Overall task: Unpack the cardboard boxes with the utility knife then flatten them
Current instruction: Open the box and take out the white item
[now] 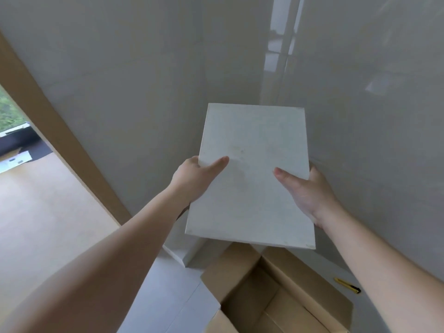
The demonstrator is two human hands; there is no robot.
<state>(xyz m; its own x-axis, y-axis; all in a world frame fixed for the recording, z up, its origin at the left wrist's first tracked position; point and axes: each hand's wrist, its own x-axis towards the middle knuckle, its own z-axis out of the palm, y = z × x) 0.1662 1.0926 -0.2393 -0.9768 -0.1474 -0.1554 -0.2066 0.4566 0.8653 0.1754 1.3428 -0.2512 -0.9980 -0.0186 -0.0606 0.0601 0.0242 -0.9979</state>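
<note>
I hold a flat white box up in front of a glossy grey wall, gripping it with both hands. My left hand clasps its left edge with the thumb on top. My right hand clasps its right edge, thumb also on top. Below it an open brown cardboard box stands on the floor with its flaps spread; its inside looks empty. A yellow utility knife lies on the floor just right of the cardboard box.
A glossy grey wall rises straight ahead, with a white skirting piece at its foot. A brown door frame runs diagonally at the left, opening onto a beige floor with flattened white packaging far off.
</note>
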